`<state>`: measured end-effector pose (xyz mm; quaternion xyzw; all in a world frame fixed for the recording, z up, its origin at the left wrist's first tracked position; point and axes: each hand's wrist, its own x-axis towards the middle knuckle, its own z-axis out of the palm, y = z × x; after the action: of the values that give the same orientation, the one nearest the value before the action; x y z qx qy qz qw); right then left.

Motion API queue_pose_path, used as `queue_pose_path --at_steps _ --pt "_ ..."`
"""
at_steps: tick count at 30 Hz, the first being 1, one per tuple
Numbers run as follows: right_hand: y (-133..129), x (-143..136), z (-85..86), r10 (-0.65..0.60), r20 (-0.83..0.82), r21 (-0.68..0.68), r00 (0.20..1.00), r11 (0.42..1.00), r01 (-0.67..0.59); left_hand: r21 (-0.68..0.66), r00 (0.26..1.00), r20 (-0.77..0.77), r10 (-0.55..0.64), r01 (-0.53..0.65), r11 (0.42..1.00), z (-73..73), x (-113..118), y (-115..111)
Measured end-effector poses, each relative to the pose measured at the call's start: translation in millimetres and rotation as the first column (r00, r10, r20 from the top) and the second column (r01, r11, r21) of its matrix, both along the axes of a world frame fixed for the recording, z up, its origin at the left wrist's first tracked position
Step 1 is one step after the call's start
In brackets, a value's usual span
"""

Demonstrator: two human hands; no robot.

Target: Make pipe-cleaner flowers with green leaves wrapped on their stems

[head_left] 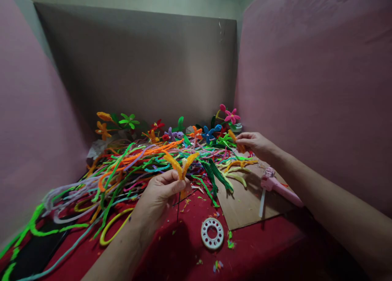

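Observation:
Near the middle, my left hand (171,186) pinches a partly built pipe-cleaner flower (183,166) with orange-yellow petals and a pale centre. Its thin dark stem (178,209) points down below my fingers. Farther right and back, my right hand (252,144) has its fingers closed on an orange-yellow pipe-cleaner petal (233,136), held apart from the flower above the cardboard. Under that hand lie more yellow and orange pipe-cleaner pieces (239,165) and dark green leaf pieces (219,175).
A pink glue gun (280,188) rests on the cardboard sheet (235,215) at right. A white round spool (212,233) lies on the red cloth (171,256). Loose pipe cleaners (128,179) heap up at left and centre. Finished flowers (171,134) line the back, before a grey panel (137,68).

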<state>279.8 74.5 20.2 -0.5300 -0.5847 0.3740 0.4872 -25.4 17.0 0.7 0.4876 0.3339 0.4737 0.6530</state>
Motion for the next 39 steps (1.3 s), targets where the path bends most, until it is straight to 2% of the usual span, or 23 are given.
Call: queue_pose_path --at_steps 4,7,9,13,17,21,28,30,32,35,37,38,39 --pt "-20.2 -31.4 -0.2 0.225 -0.008 -0.109 0.974 0.968 -0.224 0.066 0.999 -0.020 0.029 -0.027 0.997 3.7 1.0 -2.9" --pt "-37.1 -57.9 -0.6 0.436 -0.116 -0.143 0.893 0.882 -0.449 0.104 0.999 -0.034 -0.034 0.037 0.994 2.8 3.5 -4.7" --pt "-45.3 -71.8 0.2 0.517 -0.193 -0.138 0.834 0.827 -0.545 0.089 0.993 -0.070 -0.096 0.102 0.991 -0.1 5.2 -4.9" --pt "-51.5 -85.6 1.0 0.578 -0.331 -0.119 0.746 0.759 -0.641 0.008 0.972 -0.148 -0.182 0.185 0.983 -5.5 7.4 -4.8" --pt "-51.8 -86.8 -5.1 0.585 -0.428 -0.092 0.689 0.730 -0.677 -0.011 0.972 -0.148 -0.182 0.182 0.983 -4.9 8.5 -5.8" --pt "-56.7 -86.8 -13.0 0.513 -0.542 -0.050 0.666 0.771 -0.635 -0.043 0.970 -0.124 -0.209 0.205 0.978 -2.7 10.2 -8.7" --pt "-67.6 -96.2 -20.8 0.496 -0.651 0.057 0.575 0.787 -0.614 -0.064 0.970 -0.024 -0.243 0.241 0.968 -6.8 16.2 -13.4" --pt "-68.5 -96.0 -21.6 0.476 -0.657 0.061 0.585 0.807 -0.587 -0.063 0.970 -0.002 -0.242 0.241 0.968 -7.6 16.7 -13.0" --pt "-70.4 -89.4 -20.9 0.453 -0.621 0.059 0.640 0.841 -0.538 -0.065 0.975 0.005 -0.224 0.224 0.972 -7.5 15.9 -11.7" --pt "-79.1 -63.4 -20.3 0.355 -0.418 0.101 0.837 0.933 -0.345 -0.071 0.981 -0.004 -0.191 0.191 0.979 -5.9 12.5 -8.8" --pt "-89.9 -36.9 -25.0 0.125 -0.094 0.140 0.988 0.984 -0.111 -0.068 0.983 -0.013 -0.181 0.180 0.981 -4.9 9.7 -7.0" --pt "-96.3 -22.3 -30.1 -0.032 0.133 0.162 0.991 0.987 0.010 -0.061 0.984 -0.019 -0.176 0.175 0.983 -4.5 8.3 -6.3" --pt "-102.7 -7.5 -37.0 -0.184 0.351 0.233 0.918 0.967 0.105 -0.052 0.985 -0.025 -0.172 0.171 0.984 -4.3 7.2 -5.9"
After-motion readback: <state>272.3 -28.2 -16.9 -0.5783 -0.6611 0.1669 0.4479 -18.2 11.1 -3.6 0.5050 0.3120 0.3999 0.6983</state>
